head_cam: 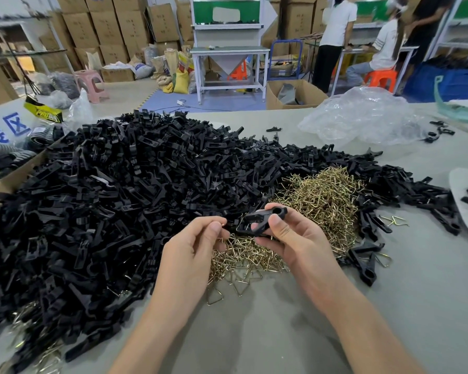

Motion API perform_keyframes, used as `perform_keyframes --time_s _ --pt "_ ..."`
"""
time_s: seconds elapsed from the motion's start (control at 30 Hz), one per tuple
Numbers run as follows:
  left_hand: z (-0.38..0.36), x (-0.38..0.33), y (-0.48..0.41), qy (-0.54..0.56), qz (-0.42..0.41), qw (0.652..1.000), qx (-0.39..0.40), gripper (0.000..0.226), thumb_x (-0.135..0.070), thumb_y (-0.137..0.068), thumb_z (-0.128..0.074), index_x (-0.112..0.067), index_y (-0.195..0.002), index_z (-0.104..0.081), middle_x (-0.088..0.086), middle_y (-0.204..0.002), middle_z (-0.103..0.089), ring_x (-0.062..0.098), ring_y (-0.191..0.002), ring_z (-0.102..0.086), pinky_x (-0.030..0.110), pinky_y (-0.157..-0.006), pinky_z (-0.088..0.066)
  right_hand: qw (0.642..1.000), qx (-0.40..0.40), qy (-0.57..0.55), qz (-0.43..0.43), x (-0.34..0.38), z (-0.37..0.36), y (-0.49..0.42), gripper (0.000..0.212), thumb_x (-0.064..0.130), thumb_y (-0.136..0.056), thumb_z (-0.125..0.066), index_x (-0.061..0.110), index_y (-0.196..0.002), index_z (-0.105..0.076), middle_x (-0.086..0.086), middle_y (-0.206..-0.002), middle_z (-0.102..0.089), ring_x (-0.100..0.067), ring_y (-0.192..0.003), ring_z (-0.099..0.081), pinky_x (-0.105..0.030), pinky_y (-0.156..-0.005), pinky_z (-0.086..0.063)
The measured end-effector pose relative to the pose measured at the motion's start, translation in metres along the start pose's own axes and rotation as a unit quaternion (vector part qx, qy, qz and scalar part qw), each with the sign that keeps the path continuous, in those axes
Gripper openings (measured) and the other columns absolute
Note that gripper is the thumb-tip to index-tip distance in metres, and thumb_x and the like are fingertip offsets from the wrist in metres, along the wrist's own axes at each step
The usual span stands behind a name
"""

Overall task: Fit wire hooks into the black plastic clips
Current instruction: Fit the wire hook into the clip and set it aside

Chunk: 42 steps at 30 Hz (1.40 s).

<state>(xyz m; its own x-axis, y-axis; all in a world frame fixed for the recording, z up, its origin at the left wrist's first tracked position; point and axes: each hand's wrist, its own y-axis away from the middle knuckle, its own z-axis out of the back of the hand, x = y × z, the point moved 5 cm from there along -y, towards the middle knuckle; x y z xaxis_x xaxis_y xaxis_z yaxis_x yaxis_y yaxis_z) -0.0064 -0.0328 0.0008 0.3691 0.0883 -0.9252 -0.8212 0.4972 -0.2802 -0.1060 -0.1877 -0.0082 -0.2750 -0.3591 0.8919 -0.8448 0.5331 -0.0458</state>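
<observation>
Above the pile of wire hooks on the surface, the right hand is holding one black clip in a closed grip, while the left hand seems to be pinching a hook at its opening, so the fitting step is going on, probably needing an aligned push.

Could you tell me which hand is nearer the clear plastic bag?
Right. The right hand lies left of the plastic bag, closer to the person; the left hand lies farther left.

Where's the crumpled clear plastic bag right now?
Head view, far right of the table: the clear plastic bag lies beyond the wire hook pile, with stray black clips at its right.
</observation>
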Motion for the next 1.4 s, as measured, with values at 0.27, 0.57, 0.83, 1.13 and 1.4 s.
perform_keyframes --time_s 0.27,0.57,0.83,1.13,1.4 --pt "-0.008 0.003 0.002 -0.012 0.018 0.998 0.053 0.023 -0.019 -0.102 -0.053 -0.034 -0.097 -0.071 -0.014 -0.091 -0.074 0.005 -0.084 -0.071 0.015 -0.076 -0.053 1.0 0.023 -0.011 -0.007 -0.003 -0.002 -0.001 0.028 0.03 -0.077 -0.077 0.02 -0.103 -0.077 -0.015 -0.109 -0.073 -0.025 -0.104 -0.071 -0.031 -0.085 -0.058" --pt "-0.006 -0.005 0.002 -0.257 -0.12 0.956 0.069 0.029 -0.019 -0.101 -0.053 -0.028 -0.126 -0.065 -0.015 -0.093 -0.06 0.005 -0.08 -0.059 0.024 -0.074 -0.049 0.998 0.052 -0.029 -0.022 -0.006 -0.006 0.0 0.027 0.026 -0.077 -0.077 0.017 -0.103 -0.077 -0.016 -0.105 -0.073 -0.024 -0.101 -0.071 -0.034 -0.084 -0.059" --pt "-0.003 -0.005 0.001 0.161 0.072 0.984 -0.009 0.005 -0.015 -0.091 -0.068 -0.013 -0.094 -0.071 0.004 -0.082 -0.077 0.015 -0.075 -0.074 0.02 -0.068 -0.057 0.988 0.112 -0.035 -0.096 -0.015 -0.014 0.005 0.04 0.016 -0.091 -0.067 -0.005 -0.124 -0.063 -0.023 -0.127 -0.067 -0.034 -0.12 -0.065 -0.045 -0.103 -0.052" --pt "-0.006 -0.009 0.003 0.149 0.049 0.988 -0.018 0.008 -0.022 -0.091 -0.068 -0.028 -0.09 -0.073 -0.002 -0.089 -0.077 0.009 -0.08 -0.071 0.019 -0.072 -0.055 0.988 0.103 -0.043 -0.108 -0.02 -0.02 0.007 0.024 0.011 -0.089 -0.064 0.004 -0.109 -0.074 -0.014 -0.106 -0.075 -0.02 -0.098 -0.072 -0.027 -0.085 -0.057" --pt "-0.006 -0.004 0.003 0.073 0.02 0.997 0.014 0.03 -0.014 -0.099 -0.06 -0.04 -0.093 -0.074 -0.002 -0.074 -0.07 0.008 -0.065 -0.064 0.014 -0.064 -0.05 0.981 0.115 -0.11 -0.109 -0.014 -0.02 0.007 0.019 0.012 -0.085 -0.068 0.009 -0.1 -0.08 -0.013 -0.098 -0.076 -0.019 -0.088 -0.075 -0.024 -0.077 -0.059"
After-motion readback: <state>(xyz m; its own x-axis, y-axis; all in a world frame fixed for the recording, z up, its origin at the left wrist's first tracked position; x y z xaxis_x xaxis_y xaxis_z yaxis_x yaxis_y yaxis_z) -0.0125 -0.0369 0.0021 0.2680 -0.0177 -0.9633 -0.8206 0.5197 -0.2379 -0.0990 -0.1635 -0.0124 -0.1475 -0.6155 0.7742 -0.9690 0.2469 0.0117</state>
